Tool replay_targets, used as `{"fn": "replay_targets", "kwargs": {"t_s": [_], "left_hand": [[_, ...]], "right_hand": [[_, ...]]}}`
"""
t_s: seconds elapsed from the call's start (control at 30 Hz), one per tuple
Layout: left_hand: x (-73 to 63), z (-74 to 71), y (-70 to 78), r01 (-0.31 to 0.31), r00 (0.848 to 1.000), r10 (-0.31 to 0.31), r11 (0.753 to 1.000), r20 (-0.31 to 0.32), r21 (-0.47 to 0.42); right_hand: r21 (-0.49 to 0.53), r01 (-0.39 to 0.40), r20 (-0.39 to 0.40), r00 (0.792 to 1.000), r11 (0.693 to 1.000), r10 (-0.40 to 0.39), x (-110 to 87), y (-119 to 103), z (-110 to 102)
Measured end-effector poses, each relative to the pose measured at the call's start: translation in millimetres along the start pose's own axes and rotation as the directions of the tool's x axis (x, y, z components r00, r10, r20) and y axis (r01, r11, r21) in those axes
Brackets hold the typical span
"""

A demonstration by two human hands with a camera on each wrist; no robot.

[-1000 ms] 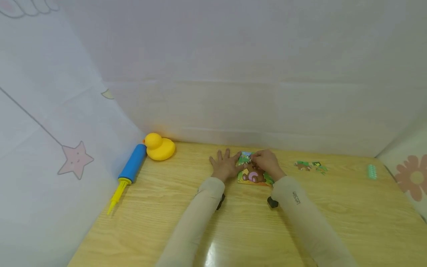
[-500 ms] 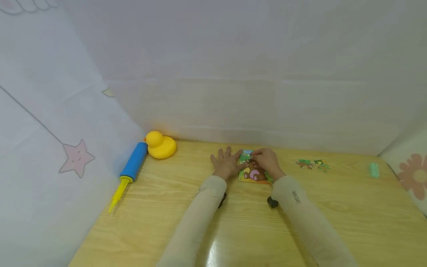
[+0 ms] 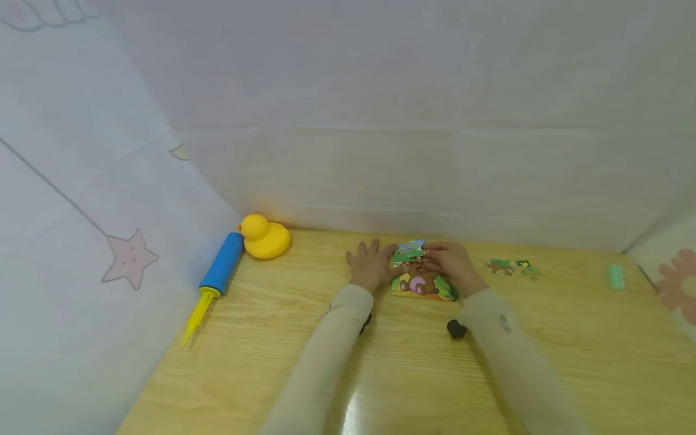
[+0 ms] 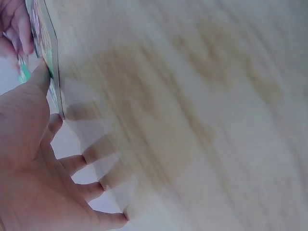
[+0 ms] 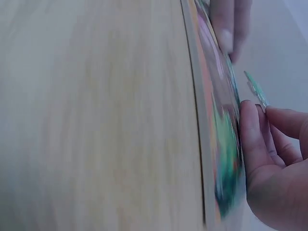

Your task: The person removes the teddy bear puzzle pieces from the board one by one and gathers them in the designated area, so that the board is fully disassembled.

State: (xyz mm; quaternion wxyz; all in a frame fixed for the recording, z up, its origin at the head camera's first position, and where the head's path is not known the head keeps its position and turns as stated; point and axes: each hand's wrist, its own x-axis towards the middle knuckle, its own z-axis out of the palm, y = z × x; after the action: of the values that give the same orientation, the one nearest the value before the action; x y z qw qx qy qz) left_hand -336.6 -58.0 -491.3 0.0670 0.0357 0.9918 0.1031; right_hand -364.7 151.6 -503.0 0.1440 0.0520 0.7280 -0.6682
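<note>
A jigsaw puzzle board [image 3: 418,284] with a brown bear picture lies flat on the table between both hands. My left hand [image 3: 371,269] is spread at its left edge; in the left wrist view, the thumb [image 4: 41,77] touches the board while the other fingertips rest on the wood. Thumb and fingers of my right hand [image 3: 451,266] pinch a puzzle piece [image 5: 256,90], which is tilted and raised above the upper part of the board. Several loose puzzle pieces [image 3: 500,267] with green and brown print lie to the right of that hand.
A yellow rubber duck [image 3: 266,239] sits at the back left, touching a blue and yellow hand pump [image 3: 224,263]. A small mint-green object [image 3: 616,277] lies at the far right of the wooden table [image 3: 413,368]. Pale cloth walls [image 3: 348,169] stand behind it.
My right hand has drawn back a little to the right, lifting the pinched puzzle piece so that it tilts up from the board. My left hand keeps its place at the edge.
</note>
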Motion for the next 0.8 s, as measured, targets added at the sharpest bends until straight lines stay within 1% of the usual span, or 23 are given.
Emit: {"fn": "replay_targets", "kwargs": {"t_s": [0.17, 0.2, 0.3, 0.43, 0.6, 0.8], "left_hand": [[0.0, -3.0, -0.5, 0.009, 1.000, -0.009, 1.000, -0.009, 0.009], [-0.1, -3.1, -0.4, 0.011, 1.000, -0.011, 1.000, -0.007, 0.008], [-0.9, -3.3, 0.0, 0.008, 1.000, -0.008, 1.000, -0.003, 0.004], [-2.1, -3.1, 0.8, 0.006, 1.000, -0.006, 1.000, 0.001, -0.003], [-2.3, -1.8, 1.3, 0.003, 1.000, -0.003, 1.000, 0.003, -0.005], [0.1, 2.0, -1.0, -0.001, 1.000, 0.001, 1.000, 0.008, 0.011]], "right_hand": [[0.043, 0.014, 0.006, 1.000, 0.999, -0.014, -5.3, -1.6, -26.2], [0.065, 0.014, 0.006, 1.000, 0.998, -0.014, -7.3, -2.0, -31.2], [0.115, -0.001, 0.014, 1.000, 0.993, 0.000, -14.0, -2.4, -46.9], [0.123, -0.030, 0.021, 0.999, 0.992, 0.027, -22.3, -2.5, -63.8], [0.114, -0.053, 0.010, 0.999, 0.992, 0.052, -31.9, -3.3, -78.5], [0.188, -0.080, 0.020, 0.997, 0.979, 0.077, -41.1, -3.4, -91.4]]}}
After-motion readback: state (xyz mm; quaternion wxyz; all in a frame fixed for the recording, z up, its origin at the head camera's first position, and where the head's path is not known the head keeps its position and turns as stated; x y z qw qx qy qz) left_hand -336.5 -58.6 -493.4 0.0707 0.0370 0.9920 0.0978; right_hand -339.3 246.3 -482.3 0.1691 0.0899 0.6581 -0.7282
